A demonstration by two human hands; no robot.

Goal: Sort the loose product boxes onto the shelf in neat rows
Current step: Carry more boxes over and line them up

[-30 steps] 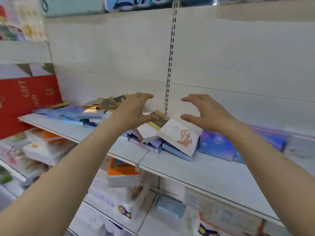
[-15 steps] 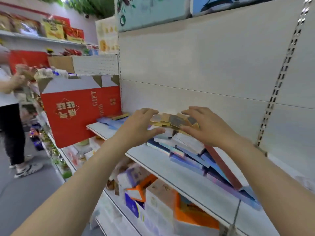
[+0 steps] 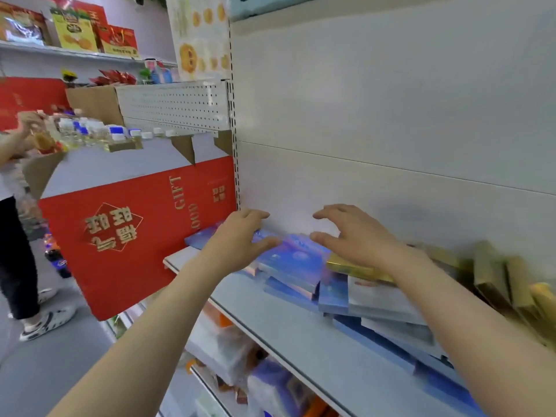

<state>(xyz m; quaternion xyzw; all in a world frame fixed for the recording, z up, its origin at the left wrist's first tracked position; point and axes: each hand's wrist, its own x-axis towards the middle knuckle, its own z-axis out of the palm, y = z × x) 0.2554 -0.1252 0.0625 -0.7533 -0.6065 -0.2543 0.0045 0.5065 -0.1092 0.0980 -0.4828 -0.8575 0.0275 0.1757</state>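
- Since half a second back, my view has swung left along the shelf (image 3: pixel 301 335): both hands have left the gold-topped pile they were bracketing, and that pile now trails off by my right forearm, while the shelf's left end and the red gift box (image 3: pixel 126 236) beyond it have come into frame.
- At the shelf's left end, close to the back panel, lies a loose heap of flat blue boxes (image 3: pixel 288 263), overlapping and skewed to the front edge, not yet in a row.
- My left hand (image 3: pixel 240 239) sits over the leftmost of those blue boxes, fingers loosely curved and spread, thumb out toward the middle. I judge it is touching or just above the top box; blur stops me saying which. It pinches nothing.
- My right hand (image 3: pixel 355 236) hovers just right of it, fingers splayed wide and bent like a claw, thumb pointing at the left thumb, holding nothing. Whether its heel rests on the gold box (image 3: pixel 355 269) beneath the wrist I cannot tell.
- Further right, white and blue boxes lie fanned toward the front edge, with more gold boxes (image 3: pixel 496 284) tipped against the back panel.
- My judgement of the step: gather the blue heap between both palms. To do it well I would close in from both sides evenly, square the edges against the back panel, and keep pressure low so the slick boxes do not slide off the front edge.
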